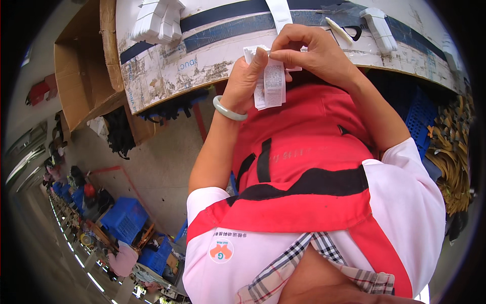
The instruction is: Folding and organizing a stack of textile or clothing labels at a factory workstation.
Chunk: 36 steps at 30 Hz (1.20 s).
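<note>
My left hand (242, 81) is closed around a small stack of white printed labels (274, 85), held upright at the table's near edge over my red apron. Its thumb presses on the top of the stack, and a pale bangle circles the wrist. Against the stack's upper end, my right hand (319, 54) has its thumb and forefinger pinched together at a label; its other fingers are curled. A white paper strip (279, 14) lies on the table just beyond my right hand.
The worn table (212, 63) carries a pile of white labels (158, 23) at left. Towards the right lie a white pen-like tool (339, 30) and a bundled label stack (379, 30). A cardboard box (83, 71) stands left; a blue crate (420, 119) sits below the table's right side.
</note>
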### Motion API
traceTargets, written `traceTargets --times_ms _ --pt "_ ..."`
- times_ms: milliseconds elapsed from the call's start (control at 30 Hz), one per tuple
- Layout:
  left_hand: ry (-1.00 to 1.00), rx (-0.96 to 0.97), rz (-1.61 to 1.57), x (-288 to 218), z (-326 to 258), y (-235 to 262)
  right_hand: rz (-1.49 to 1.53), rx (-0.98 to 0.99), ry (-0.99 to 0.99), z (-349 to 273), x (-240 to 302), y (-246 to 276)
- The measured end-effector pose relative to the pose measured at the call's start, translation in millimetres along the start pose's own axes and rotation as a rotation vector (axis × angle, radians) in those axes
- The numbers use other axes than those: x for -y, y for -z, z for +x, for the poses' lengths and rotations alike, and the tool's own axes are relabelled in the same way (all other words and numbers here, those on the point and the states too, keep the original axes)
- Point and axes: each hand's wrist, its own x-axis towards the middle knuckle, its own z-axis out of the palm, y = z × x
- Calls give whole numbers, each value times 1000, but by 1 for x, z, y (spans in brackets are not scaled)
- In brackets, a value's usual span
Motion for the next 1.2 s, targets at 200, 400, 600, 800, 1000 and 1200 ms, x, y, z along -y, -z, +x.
traceTargets --times_ms 200,400,600,800,1000,1200 --pt "-32 68 -72 8 5 4 -394 -271 147 26 -38 22" --pt "-55 -36 -80 2 8 0 -733 -384 266 40 -48 29" --pt "-306 -267 372 6 22 0 -580 -341 158 34 -41 29" --pt "-700 -195 704 -6 21 0 -275 -125 132 15 -4 23" --pt "-536 -230 500 -5 8 -8 -315 -167 239 0 -3 16" --pt "-541 -223 474 -3 5 -12 -280 -157 213 -5 -12 12"
